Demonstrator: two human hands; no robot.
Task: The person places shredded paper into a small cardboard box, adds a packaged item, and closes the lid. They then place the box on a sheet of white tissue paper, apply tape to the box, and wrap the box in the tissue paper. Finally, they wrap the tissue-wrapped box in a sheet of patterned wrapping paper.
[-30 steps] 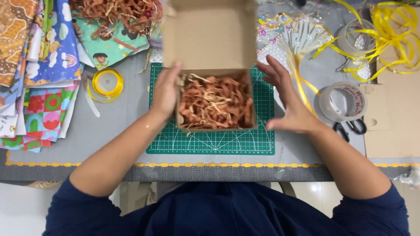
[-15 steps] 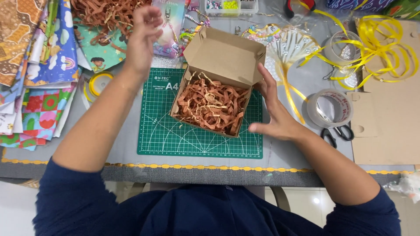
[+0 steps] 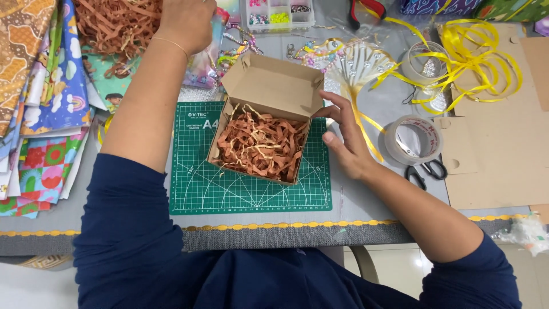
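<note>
My left hand (image 3: 186,23) has left the cardboard box (image 3: 260,134) and now closes over the brown paper shreds (image 3: 114,26) up-left of it; my right hand (image 3: 346,143), fingers open, steadies the box's right side on the green mat (image 3: 194,189)

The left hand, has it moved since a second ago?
Yes. The left hand has left the cardboard box on the green mat for the paper shred pile.

A grey counter (image 3: 366,197) fills the view, its near edge trimmed with a yellow scalloped band (image 3: 274,225). Below it shows a pale tiled floor (image 3: 394,266), evenly lit with a soft sheen.
</note>
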